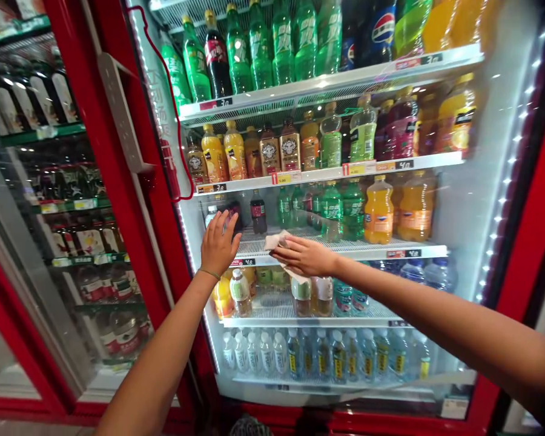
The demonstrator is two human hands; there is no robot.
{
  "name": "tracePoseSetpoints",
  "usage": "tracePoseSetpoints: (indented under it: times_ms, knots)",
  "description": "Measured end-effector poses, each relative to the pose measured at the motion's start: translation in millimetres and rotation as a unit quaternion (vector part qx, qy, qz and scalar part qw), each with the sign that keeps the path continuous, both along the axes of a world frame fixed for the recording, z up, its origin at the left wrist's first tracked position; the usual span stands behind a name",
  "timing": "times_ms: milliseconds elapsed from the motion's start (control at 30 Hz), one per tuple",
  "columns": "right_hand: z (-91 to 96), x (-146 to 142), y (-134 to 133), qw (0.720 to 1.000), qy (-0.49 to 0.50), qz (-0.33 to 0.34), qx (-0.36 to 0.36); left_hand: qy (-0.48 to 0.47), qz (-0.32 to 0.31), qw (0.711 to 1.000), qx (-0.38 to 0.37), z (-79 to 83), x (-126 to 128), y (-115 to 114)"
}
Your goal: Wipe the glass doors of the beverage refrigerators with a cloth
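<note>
A glass door of a lit drinks fridge stands in front of me, with bottles behind it. My right hand reaches in from the right and lies over a pale folded cloth, pressing it to the glass at the height of the middle shelves. Edges of the cloth show past the fingertips and below the palm; whether it is cloth or paper I cannot tell. My left hand is raised at the left side of the same pane, fingers apart and holding nothing. Whether it touches the glass is unclear.
Red door frames surround the panes, with a long pale handle to the left. Green soda bottles fill the top shelf, and water bottles line the bottom. Another fridge with dark bottles stands at left.
</note>
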State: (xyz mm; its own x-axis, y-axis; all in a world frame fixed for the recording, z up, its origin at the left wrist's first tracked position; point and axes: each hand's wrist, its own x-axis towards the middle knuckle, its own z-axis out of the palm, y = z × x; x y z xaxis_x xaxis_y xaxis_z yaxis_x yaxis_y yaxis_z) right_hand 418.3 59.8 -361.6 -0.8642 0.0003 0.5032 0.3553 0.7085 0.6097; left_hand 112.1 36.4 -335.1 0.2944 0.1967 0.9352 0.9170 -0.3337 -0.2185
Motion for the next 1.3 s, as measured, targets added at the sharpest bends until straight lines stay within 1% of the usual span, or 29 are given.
tracePoseSetpoints:
  times_ms: [33, 100, 167, 200, 233, 267, 300, 367, 433, 467, 500, 533, 600, 667, 700, 733, 767, 800, 833, 900, 967, 1000, 1033, 1067, 1100, 1133, 1200, 1267, 1300]
  knots:
    - [16.9, -2, 2, 1.0, 0.011, 0.002, 0.001, 0.006, 0.003, 1.0, -0.001, -0.6, -9, -1]
    - [60.9, -7, 5, 0.994, 0.094, -0.045, 0.009, 0.018, 0.009, 1.0, 0.004, -0.6, -25, 0]
    - [96.9, -18, 6, 0.969, 0.214, -0.119, 0.017, 0.025, 0.015, 0.999, 0.012, 0.0, -39, 1]
    - [104.8, -26, 6, 0.954, 0.261, -0.146, 0.018, 0.026, 0.016, 0.999, 0.014, 0.1, -46, 2]
    - [104.1, -37, 6, 0.945, 0.285, -0.16, 0.017, 0.025, 0.015, 0.999, 0.014, 0.0, -51, 3]
    - [94.9, -48, 5, 0.946, 0.283, -0.16, 0.014, 0.024, 0.014, 1.0, 0.013, -0.4, -57, 4]
    - [78.7, -60, 4, 0.956, 0.254, -0.147, 0.011, 0.022, 0.013, 1.0, 0.013, -1.1, -62, 5]
    - [35.9, -82, 3, 0.984, 0.147, -0.096, 0.007, 0.017, 0.016, 1.0, 0.013, -3.1, -71, 5]
    - [0.2, -96, 2, 0.998, 0.042, -0.044, 0.009, 0.007, 0.023, 1.0, 0.013, -5.0, -80, 3]
    - [-8.1, -101, 3, 1.0, -0.003, -0.024, 0.014, 0.003, 0.025, 1.0, 0.011, -5.5, -84, 1]
    - [-8.2, -103, 4, 0.999, -0.039, -0.011, 0.02, 0.002, 0.026, 1.0, 0.007, -5.8, -88, 0]
    - [-0.1, -106, 5, 0.998, -0.061, -0.005, 0.025, 0.003, 0.025, 1.0, 0.002, -5.7, -93, -1]
    - [34.9, -111, 8, 0.998, -0.051, -0.015, 0.026, 0.01, 0.017, 1.0, -0.007, -4.9, -100, -4]
    - [78.1, -122, 11, 0.998, 0.034, -0.047, 0.018, 0.015, 0.005, 1.0, -0.014, -4.4, -107, -5]
    - [95.5, -131, 11, 0.994, 0.088, -0.063, 0.015, 0.016, -0.002, 1.0, -0.015, -4.7, -109, -7]
    - [106.6, -141, 12, 0.988, 0.134, -0.077, 0.014, 0.014, -0.008, 1.0, -0.016, -5.5, -112, -8]
    - [110.0, -152, 12, 0.982, 0.166, -0.086, 0.015, 0.01, -0.013, 1.0, -0.016, -6.8, -114, -10]
    - [104.9, -164, 11, 0.979, 0.18, -0.088, 0.017, 0.005, -0.018, 1.0, -0.015, -8.6, -116, -12]
    - [91.6, -175, 11, 0.981, 0.174, -0.085, 0.019, -0.002, -0.021, 1.0, -0.015, -10.9, -117, -14]
    - [46.5, -194, 7, 0.991, 0.111, -0.064, 0.032, -0.011, -0.023, 1.0, -0.012, -16.0, -121, -21]
    - [-6.2, -204, 2, 0.998, 0.02, -0.034, 0.046, -0.011, -0.02, 1.0, -0.008, -20.9, -125, -28]
    - [-27.8, -206, 0, 0.998, -0.023, -0.021, 0.049, -0.008, -0.016, 1.0, -0.007, -22.8, -127, -32]
    - [-42.7, -207, -2, 0.997, -0.061, -0.008, 0.046, -0.006, -0.012, 1.0, -0.007, -24.3, -129, -36]
    - [-49.0, -207, -3, 0.995, -0.093, 0.006, 0.039, -0.003, -0.008, 1.0, -0.009, -25.3, -132, -39]
    - [-45.8, -208, -2, 0.993, -0.112, 0.014, 0.032, -0.002, -0.004, 1.0, -0.011, -25.7, -134, -41]
    - [-33.5, -208, -1, 0.992, -0.12, 0.017, 0.028, -0.002, 0.001, 1.0, -0.013, -25.9, -137, -44]
    - [11.1, -212, 5, 0.996, -0.087, 0.003, 0.035, -0.008, 0.007, 1.0, -0.013, -25.7, -141, -46]
    - [60.9, -216, 11, 0.998, -0.014, -0.026, 0.05, -0.018, 0.008, 1.0, -0.006, -26.3, -143, -46]
    - [78.6, -218, 13, 0.998, 0.028, -0.042, 0.049, -0.023, 0.007, 1.0, -0.003, -27.2, -143, -46]
